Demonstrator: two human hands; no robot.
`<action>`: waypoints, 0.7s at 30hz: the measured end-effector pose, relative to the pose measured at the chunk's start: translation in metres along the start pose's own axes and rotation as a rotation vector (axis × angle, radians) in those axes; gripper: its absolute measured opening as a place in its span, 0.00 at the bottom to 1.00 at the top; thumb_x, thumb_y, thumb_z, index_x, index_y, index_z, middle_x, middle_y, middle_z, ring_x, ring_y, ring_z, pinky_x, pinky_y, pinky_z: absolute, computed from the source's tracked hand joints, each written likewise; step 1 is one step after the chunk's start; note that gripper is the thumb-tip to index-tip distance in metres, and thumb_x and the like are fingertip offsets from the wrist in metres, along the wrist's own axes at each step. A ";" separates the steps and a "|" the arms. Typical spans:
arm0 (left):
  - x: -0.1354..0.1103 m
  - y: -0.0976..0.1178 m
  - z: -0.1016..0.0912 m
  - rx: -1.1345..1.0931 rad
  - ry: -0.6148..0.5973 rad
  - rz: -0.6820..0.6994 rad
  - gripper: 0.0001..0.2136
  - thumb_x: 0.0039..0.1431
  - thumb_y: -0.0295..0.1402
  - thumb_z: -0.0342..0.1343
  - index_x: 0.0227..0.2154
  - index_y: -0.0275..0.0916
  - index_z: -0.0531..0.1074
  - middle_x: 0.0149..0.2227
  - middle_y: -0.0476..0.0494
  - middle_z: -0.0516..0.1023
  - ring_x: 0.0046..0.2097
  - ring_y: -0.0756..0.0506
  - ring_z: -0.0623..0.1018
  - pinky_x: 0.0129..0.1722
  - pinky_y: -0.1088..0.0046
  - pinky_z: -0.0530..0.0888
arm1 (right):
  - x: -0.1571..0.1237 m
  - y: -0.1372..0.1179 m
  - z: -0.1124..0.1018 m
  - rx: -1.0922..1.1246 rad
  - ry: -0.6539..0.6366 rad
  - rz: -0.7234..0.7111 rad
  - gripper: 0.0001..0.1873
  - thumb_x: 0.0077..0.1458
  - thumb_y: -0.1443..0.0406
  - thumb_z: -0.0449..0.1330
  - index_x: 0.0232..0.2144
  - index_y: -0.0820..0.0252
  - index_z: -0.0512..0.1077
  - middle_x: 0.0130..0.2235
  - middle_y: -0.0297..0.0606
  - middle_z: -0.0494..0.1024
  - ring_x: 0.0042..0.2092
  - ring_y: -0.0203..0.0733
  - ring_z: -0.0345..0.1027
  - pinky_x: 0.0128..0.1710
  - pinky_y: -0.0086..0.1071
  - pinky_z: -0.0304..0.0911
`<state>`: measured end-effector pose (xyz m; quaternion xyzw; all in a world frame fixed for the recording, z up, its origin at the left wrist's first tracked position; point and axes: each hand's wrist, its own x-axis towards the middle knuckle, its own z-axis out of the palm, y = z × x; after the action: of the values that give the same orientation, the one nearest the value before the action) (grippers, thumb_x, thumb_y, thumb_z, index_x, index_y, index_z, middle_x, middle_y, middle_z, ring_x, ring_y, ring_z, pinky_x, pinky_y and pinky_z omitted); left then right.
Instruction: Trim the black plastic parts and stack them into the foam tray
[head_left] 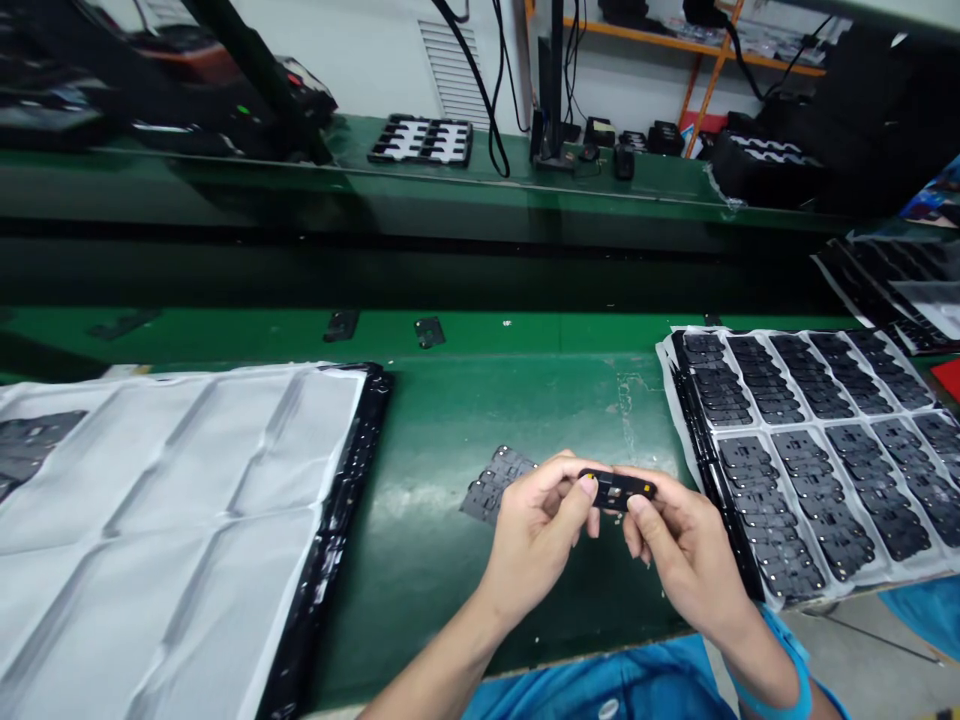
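A small, flat black part (616, 490) with yellow spots near its ends is held between both hands above the green tabletop. My left hand (541, 525) pinches its left end between thumb and fingers. The right end is gripped by my right hand (679, 540) in the same way. Just left of my left hand, a dark panel of joined flat parts (495, 482) lies on the table, partly covered by that hand. The exact kind of the held part cannot be made out.
At right, a tray (761, 432) carries rows of dark parts. A white-lined tray stack (202, 450) stands at left. Small dark pieces (429, 332) lie farther back on the green table (420, 580). A raised shelf (660, 190) runs behind.
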<state>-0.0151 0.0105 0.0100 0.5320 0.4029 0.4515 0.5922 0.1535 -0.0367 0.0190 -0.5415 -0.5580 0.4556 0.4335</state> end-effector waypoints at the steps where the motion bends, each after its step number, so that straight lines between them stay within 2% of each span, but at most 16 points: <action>1: 0.000 -0.001 0.000 -0.009 0.002 -0.004 0.11 0.68 0.37 0.58 0.39 0.35 0.81 0.24 0.52 0.72 0.21 0.53 0.71 0.21 0.78 0.66 | 0.000 0.000 0.000 0.000 -0.005 -0.001 0.19 0.74 0.58 0.53 0.55 0.65 0.76 0.25 0.30 0.70 0.25 0.36 0.65 0.26 0.28 0.62; 15: -0.009 -0.005 -0.001 -0.048 0.014 -0.084 0.15 0.69 0.41 0.57 0.39 0.34 0.82 0.21 0.54 0.69 0.19 0.54 0.66 0.20 0.79 0.62 | -0.003 -0.005 0.001 -0.036 -0.043 -0.021 0.18 0.74 0.60 0.53 0.55 0.61 0.78 0.27 0.31 0.68 0.28 0.37 0.63 0.29 0.29 0.64; 21: -0.013 -0.005 0.000 -0.042 0.020 -0.088 0.16 0.69 0.43 0.57 0.41 0.34 0.82 0.21 0.54 0.69 0.19 0.54 0.65 0.21 0.78 0.61 | -0.004 -0.004 0.000 -0.024 -0.059 0.012 0.20 0.74 0.58 0.53 0.56 0.63 0.77 0.28 0.33 0.72 0.27 0.37 0.63 0.28 0.29 0.64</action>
<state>-0.0178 -0.0027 0.0053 0.4966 0.4226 0.4386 0.6184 0.1525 -0.0410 0.0228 -0.5362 -0.5726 0.4673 0.4077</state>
